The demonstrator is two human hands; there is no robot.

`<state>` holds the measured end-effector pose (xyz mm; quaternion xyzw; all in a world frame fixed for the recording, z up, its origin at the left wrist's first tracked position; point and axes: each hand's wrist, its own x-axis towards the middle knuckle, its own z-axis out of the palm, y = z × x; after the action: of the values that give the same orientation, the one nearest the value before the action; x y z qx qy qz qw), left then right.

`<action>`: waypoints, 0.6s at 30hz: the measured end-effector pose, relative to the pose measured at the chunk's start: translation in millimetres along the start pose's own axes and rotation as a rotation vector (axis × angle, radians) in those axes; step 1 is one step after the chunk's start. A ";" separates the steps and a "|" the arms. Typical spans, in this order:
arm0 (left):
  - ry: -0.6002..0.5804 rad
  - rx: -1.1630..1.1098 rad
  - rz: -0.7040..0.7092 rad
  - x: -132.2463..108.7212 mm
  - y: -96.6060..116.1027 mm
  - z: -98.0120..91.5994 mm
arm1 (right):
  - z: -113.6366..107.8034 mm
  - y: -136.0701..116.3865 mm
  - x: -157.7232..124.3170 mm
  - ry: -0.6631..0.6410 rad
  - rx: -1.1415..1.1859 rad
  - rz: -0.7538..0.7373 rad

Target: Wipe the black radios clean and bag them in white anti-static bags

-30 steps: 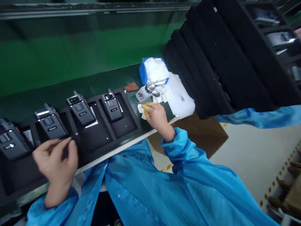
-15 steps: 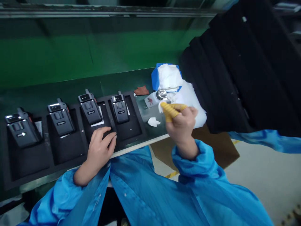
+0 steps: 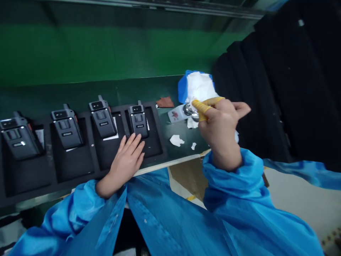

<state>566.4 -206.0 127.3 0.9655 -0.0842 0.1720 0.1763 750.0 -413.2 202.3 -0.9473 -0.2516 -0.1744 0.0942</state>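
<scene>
Factory workshop, radios (image 3: 102, 120) in black tray (image 3: 76, 164)

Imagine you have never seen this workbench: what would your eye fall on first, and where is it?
Probably the four dark radios, lying in a row in the black tray on the left of the bench. Next, the right hand's yellow-covered fingers, bright in front of the blue box of white sheets. Then the big dark stack leaning in at the right edge.
</scene>
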 end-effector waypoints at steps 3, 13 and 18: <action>-0.015 -0.012 -0.016 0.0 0.2 0.9 | 10.9 -39.4 3.1 0.007 0.053 -0.151; -0.024 -0.038 -0.035 3.0 2.3 0.0 | 77.5 -99.6 20.1 -0.163 0.073 -0.436; -0.031 -0.076 -0.058 2.5 2.6 0.9 | 77.9 -89.4 17.3 -0.124 0.031 -0.422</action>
<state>568.4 -209.0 128.3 0.9628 -0.0654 0.1485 0.2163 740.6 -308.3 145.3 -0.8811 -0.4520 -0.1280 0.0545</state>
